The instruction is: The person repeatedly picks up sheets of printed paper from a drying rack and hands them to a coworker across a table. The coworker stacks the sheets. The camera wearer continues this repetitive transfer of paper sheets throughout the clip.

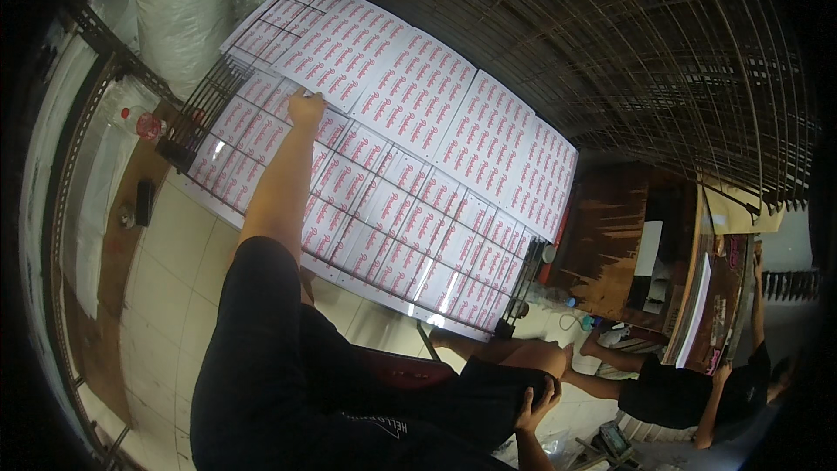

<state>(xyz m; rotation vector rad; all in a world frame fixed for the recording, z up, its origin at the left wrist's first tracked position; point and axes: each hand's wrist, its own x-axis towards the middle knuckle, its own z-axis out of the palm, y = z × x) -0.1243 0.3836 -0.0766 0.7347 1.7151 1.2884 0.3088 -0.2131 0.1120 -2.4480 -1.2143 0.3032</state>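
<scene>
My left hand (305, 110) reaches forward with its fingers closed at the near edge of a white printed sheet (344, 48), which carries rows of red lettering. That sheet lies among several similar ones on the upper level of a wire rack. Just below, more printed sheets (384, 249) lie under dark rack wires (418, 240), partly covered by my arm. My right hand (539, 403) rests on my dark-clothed thigh, away from the sheets, with its fingers apart and nothing visible in it.
Raised wire racks (645, 52) hang over the far right. A white sack (183, 17) stands at far left, near a bottle with a red label (144, 125). At right, a co-worker in black (689, 392) has both hands by a wooden worktable (697, 296).
</scene>
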